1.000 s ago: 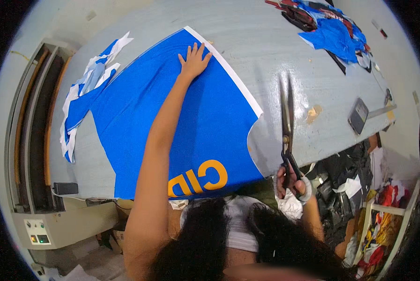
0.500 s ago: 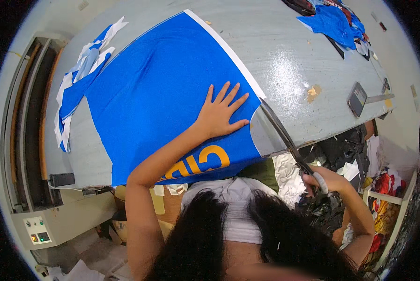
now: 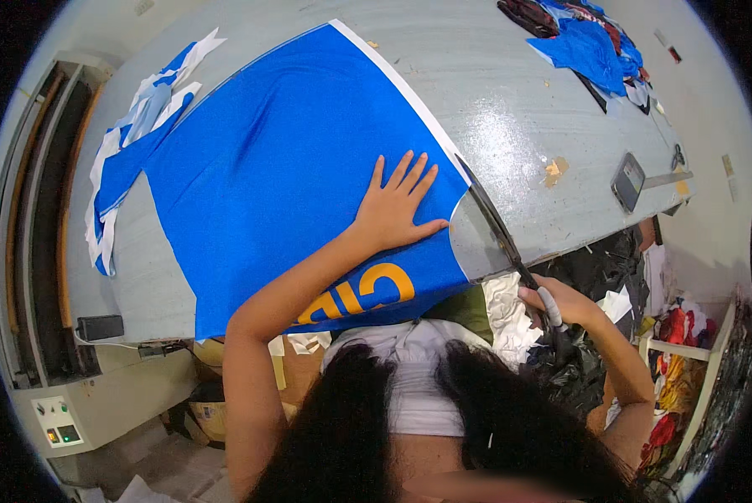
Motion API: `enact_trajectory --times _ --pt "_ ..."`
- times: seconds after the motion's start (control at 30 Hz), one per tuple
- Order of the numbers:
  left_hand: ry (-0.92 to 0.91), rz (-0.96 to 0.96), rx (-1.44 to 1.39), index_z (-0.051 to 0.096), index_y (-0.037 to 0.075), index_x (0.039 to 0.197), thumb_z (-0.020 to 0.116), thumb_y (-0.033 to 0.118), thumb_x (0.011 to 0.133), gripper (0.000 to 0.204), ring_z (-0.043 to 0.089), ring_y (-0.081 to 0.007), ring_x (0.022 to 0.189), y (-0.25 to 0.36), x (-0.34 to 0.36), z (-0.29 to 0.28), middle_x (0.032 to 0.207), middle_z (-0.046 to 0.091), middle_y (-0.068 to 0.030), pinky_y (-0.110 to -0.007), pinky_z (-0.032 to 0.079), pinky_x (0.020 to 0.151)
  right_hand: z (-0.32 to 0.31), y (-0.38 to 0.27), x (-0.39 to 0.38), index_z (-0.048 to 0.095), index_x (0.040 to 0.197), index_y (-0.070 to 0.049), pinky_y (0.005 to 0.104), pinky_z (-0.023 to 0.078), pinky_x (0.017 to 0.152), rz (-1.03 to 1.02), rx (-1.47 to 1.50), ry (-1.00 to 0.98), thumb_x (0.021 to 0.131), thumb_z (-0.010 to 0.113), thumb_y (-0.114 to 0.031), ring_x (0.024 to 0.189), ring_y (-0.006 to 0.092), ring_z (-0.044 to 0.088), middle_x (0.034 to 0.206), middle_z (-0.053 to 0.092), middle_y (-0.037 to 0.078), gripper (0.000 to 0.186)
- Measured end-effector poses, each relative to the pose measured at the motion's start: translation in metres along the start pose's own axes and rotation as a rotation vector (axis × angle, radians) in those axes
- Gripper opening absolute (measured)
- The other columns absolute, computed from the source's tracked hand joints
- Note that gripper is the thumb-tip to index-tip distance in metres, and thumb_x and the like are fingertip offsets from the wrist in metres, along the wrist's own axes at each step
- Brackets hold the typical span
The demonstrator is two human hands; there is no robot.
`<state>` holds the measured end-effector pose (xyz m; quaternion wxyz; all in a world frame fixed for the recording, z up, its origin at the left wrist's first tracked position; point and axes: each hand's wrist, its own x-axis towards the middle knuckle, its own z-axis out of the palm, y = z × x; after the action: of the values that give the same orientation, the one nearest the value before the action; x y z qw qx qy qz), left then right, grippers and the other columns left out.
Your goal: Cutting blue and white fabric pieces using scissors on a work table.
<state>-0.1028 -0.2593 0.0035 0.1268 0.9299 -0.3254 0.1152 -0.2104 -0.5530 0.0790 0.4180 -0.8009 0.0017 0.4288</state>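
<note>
A large blue piece of fabric (image 3: pixel 258 168) with a white border and yellow lettering lies across the table, its near edge hanging over the front. Flat on it, fingers spread, rests my left hand (image 3: pixel 395 204). My right hand (image 3: pixel 564 300) grips the handles of long dark scissors (image 3: pixel 497 226), just beyond the table's front edge. The scissors' tips meet the fabric's right edge at the white border, close to my left fingertips. Something pale is wrapped around a finger or handle of the right hand.
Blue and white fabric strips (image 3: pixel 137 138) lie at the left of the grey table (image 3: pixel 510 126). A fabric pile (image 3: pixel 590 50) sits far right, with a phone (image 3: pixel 628 181) and a ruler (image 3: pixel 668 178) nearer. Black scraps (image 3: pixel 615 264) lie below the table beside a shelf (image 3: pixel 686 348). A machine stands left.
The scissors have moved up and left along the fabric's white border, and my right hand has followed. My left hand stays spread on the fabric. The view has shifted slightly.
</note>
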Motion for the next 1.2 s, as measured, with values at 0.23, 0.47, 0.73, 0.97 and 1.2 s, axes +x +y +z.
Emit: enact_trajectory --times 0.23,0.47,0.73,0.97,1.2 --pt "-0.008 -0.010 0.007 0.032 0.010 0.136 0.046 0.063 0.077 0.081 0.021 -0.0296 0.133 0.000 0.000 0.000 0.142 0.028 -0.0129 -0.057 0.011 0.104 0.007 0.002 -0.001 0.050 0.089 -0.001 0.0267 0.043 0.047 0.015 -0.037 0.024 0.086 0.049 -0.051 0.052 0.0136 0.056 0.062 0.054 0.007 0.050" --pt "-0.004 0.000 -0.002 0.032 0.010 0.136 0.046 0.063 0.077 0.080 0.021 -0.0295 0.133 -0.001 0.000 0.001 0.141 0.028 -0.0130 -0.057 0.011 0.104 0.012 0.006 0.003 0.050 0.093 0.003 0.0299 0.044 0.053 0.014 -0.158 0.066 0.085 0.052 -0.048 0.057 0.0158 0.053 0.066 0.051 0.007 0.051" --pt "0.012 -0.003 -0.004 0.032 0.010 0.136 0.045 0.063 0.078 0.080 0.021 -0.0296 0.133 -0.002 -0.001 0.003 0.141 0.028 -0.0131 -0.057 0.011 0.104 0.016 -0.004 0.000 0.049 0.084 -0.001 0.0263 0.042 0.045 0.031 -0.199 0.135 0.088 0.053 -0.038 0.047 0.0107 0.050 0.058 0.049 0.003 0.037" --pt "-0.015 -0.007 -0.011 0.031 0.006 0.136 0.045 0.064 0.077 0.083 0.020 -0.0286 0.133 -0.002 -0.001 0.003 0.142 0.027 -0.0146 -0.056 0.008 0.105 0.015 -0.021 -0.005 0.049 0.080 -0.001 0.0272 0.041 0.043 0.097 -0.193 0.115 0.089 0.051 -0.036 0.045 0.0125 0.051 0.053 0.048 0.002 0.036" --pt "0.010 -0.025 -0.025 0.029 -0.002 0.134 0.045 0.065 0.076 0.089 0.019 -0.0274 0.134 -0.002 -0.001 0.004 0.141 0.026 -0.0182 -0.054 0.007 0.106 0.007 -0.026 0.006 0.051 0.088 0.007 0.0321 0.046 0.047 0.096 -0.163 0.070 0.086 0.051 -0.047 0.048 0.0203 0.057 0.058 0.054 0.014 0.054"
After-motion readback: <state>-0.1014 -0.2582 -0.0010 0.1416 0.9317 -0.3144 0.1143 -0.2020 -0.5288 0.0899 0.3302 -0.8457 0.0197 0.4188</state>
